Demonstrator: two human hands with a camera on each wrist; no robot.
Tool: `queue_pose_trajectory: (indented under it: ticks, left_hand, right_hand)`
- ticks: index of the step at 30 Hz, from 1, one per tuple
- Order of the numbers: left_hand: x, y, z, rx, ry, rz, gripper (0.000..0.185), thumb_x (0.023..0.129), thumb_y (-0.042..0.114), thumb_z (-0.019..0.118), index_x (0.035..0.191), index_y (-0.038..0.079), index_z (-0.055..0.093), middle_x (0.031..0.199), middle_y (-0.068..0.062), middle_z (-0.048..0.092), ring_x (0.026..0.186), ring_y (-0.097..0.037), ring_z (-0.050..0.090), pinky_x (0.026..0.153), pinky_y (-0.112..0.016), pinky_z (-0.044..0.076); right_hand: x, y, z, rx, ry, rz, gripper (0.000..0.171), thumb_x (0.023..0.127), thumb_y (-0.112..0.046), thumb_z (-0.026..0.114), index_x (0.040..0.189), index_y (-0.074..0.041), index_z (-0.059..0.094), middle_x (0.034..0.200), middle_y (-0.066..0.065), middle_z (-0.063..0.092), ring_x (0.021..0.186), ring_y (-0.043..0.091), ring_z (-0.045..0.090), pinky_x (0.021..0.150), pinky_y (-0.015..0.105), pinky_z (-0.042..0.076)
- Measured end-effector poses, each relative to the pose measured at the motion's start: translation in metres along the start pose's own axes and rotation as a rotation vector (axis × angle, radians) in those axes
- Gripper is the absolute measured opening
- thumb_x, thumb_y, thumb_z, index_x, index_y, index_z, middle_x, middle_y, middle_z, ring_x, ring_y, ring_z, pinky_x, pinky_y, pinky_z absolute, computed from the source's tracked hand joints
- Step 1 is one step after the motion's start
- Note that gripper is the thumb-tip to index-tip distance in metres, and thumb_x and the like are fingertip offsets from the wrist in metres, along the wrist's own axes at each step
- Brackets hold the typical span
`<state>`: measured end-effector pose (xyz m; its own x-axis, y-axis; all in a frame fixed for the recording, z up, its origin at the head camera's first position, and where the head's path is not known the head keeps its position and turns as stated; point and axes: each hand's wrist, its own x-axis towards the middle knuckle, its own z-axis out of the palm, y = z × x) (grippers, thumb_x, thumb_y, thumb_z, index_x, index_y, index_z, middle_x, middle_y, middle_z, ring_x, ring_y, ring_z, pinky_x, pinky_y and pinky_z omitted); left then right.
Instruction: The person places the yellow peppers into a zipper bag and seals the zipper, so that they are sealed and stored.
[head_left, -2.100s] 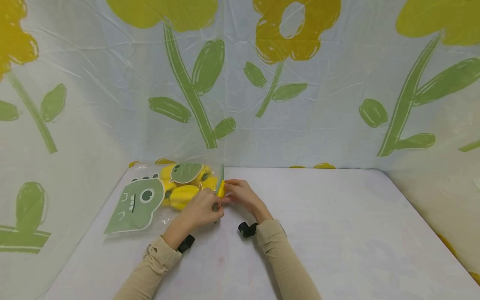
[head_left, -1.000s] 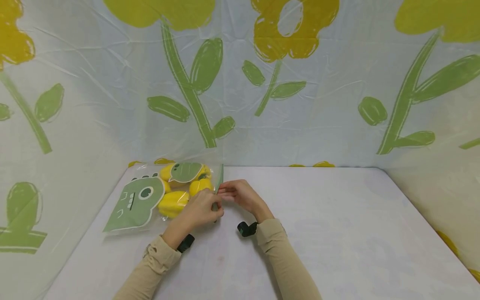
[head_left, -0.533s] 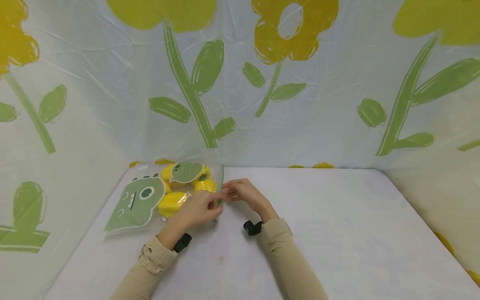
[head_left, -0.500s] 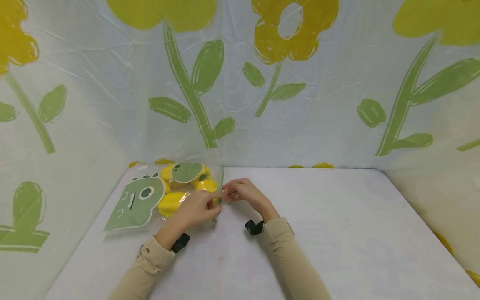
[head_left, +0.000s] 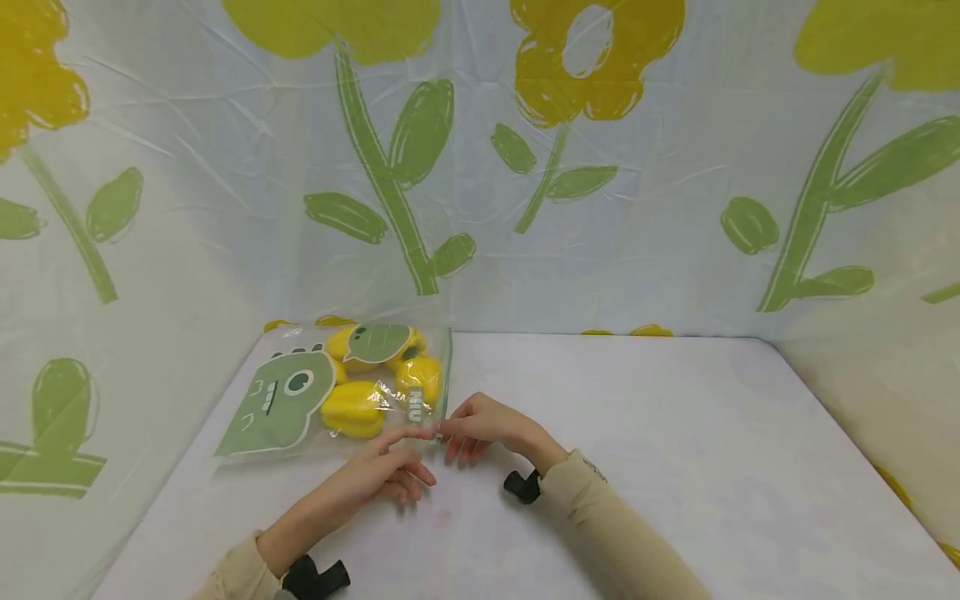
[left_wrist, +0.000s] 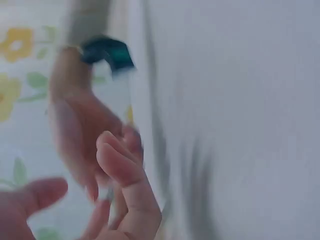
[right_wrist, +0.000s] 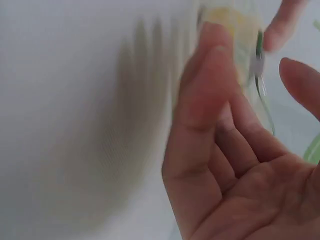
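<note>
A clear zip bag [head_left: 300, 404] printed with a green dinosaur lies flat at the table's left rear. It holds several yellow pieces [head_left: 352, 408]. My left hand [head_left: 405, 458] rests on the table just in front of the bag's near right corner, fingers loosely stretched, index tip by the corner. My right hand [head_left: 465, 429] lies beside it, fingers relaxed and pointing at the same corner. Neither hand grips the bag. The blurred right wrist view shows my open palm [right_wrist: 240, 170] with the bag's edge [right_wrist: 237, 35] beyond the fingertips.
The white table [head_left: 637, 467] stretches out to the right and front. Flower-print plastic sheeting [head_left: 562, 208] walls it in at the back and both sides. Black straps sit on both wrists [head_left: 521, 486].
Both hands have let go of the bag's right edge and drawn back toward me. The raised edge has dropped and the bag now lies flat.
</note>
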<state>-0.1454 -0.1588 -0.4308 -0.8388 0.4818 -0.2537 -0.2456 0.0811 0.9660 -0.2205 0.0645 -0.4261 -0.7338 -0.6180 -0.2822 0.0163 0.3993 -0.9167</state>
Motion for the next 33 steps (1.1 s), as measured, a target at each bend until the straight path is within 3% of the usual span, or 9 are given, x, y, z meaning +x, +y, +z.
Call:
queue_pose_trajectory:
  ticks: [2, 4, 9, 12, 16, 21, 33]
  left_hand:
    - [-0.001, -0.006, 0.006, -0.198, -0.006, -0.048, 0.048, 0.102, 0.015, 0.047, 0.147, 0.005, 0.033, 0.108, -0.019, 0.067, 0.082, -0.022, 0.067, 0.073, -0.031, 0.053]
    - [0.002, -0.011, 0.013, -0.338, 0.023, -0.053, 0.048, 0.103, 0.015, 0.044, 0.147, 0.004, 0.028, 0.116, -0.020, 0.062, 0.091, -0.025, 0.067, 0.080, -0.033, 0.052]
    - [0.016, -0.016, 0.028, -0.465, 0.252, 0.033, 0.038, 0.102, 0.010, 0.046, 0.135, -0.003, 0.033, 0.113, -0.014, 0.056, 0.093, -0.023, 0.063, 0.081, -0.030, 0.051]
    - [0.025, -0.019, 0.035, -0.475, 0.384, 0.067, 0.034, 0.098, 0.004, 0.049, 0.129, -0.005, 0.039, 0.104, -0.012, 0.055, 0.085, -0.019, 0.060, 0.074, -0.027, 0.051]
    - [0.031, -0.024, 0.041, -0.467, 0.469, 0.103, 0.027, 0.095, -0.003, 0.054, 0.121, -0.007, 0.048, 0.094, -0.011, 0.057, 0.078, -0.017, 0.058, 0.068, -0.025, 0.051]
    - [0.037, -0.028, 0.044, -0.453, 0.480, 0.131, 0.027, 0.091, -0.006, 0.058, 0.118, -0.009, 0.053, 0.087, -0.010, 0.062, 0.072, -0.017, 0.059, 0.066, -0.025, 0.052]
    - [0.040, -0.032, 0.041, -0.408, 0.522, 0.130, 0.022, 0.085, -0.009, 0.063, 0.107, -0.006, 0.059, 0.080, -0.007, 0.066, 0.067, -0.017, 0.058, 0.061, -0.025, 0.051]
  right_hand:
    - [0.001, 0.003, 0.007, 0.063, 0.004, 0.027, 0.032, 0.094, -0.024, 0.064, 0.090, 0.007, 0.073, 0.073, 0.013, 0.070, 0.053, 0.014, 0.058, 0.052, 0.025, 0.047]
    - [0.001, 0.004, 0.012, 0.134, 0.025, 0.051, 0.030, 0.093, -0.020, 0.063, 0.088, 0.008, 0.073, 0.070, 0.009, 0.069, 0.052, 0.011, 0.056, 0.050, 0.023, 0.045]
    - [0.003, 0.010, 0.016, 0.287, 0.075, 0.112, 0.022, 0.088, -0.015, 0.062, 0.077, 0.002, 0.069, 0.062, 0.004, 0.062, 0.046, 0.008, 0.050, 0.046, 0.021, 0.042]
    - [0.006, 0.016, 0.017, 0.327, 0.061, 0.157, 0.019, 0.086, -0.015, 0.062, 0.073, -0.002, 0.067, 0.058, 0.002, 0.059, 0.043, 0.006, 0.048, 0.044, 0.019, 0.041]
    - [0.007, 0.021, 0.018, 0.349, 0.027, 0.194, 0.020, 0.086, -0.016, 0.062, 0.071, -0.003, 0.067, 0.058, 0.001, 0.059, 0.042, 0.006, 0.048, 0.043, 0.018, 0.042]
    - [0.005, 0.025, 0.017, 0.387, 0.035, 0.174, 0.019, 0.085, -0.015, 0.061, 0.071, -0.004, 0.066, 0.059, 0.002, 0.059, 0.045, 0.007, 0.050, 0.046, 0.019, 0.043]
    - [0.005, 0.026, 0.017, 0.361, 0.038, 0.107, 0.019, 0.087, -0.014, 0.062, 0.073, -0.001, 0.065, 0.062, 0.003, 0.059, 0.048, 0.008, 0.050, 0.048, 0.021, 0.044]
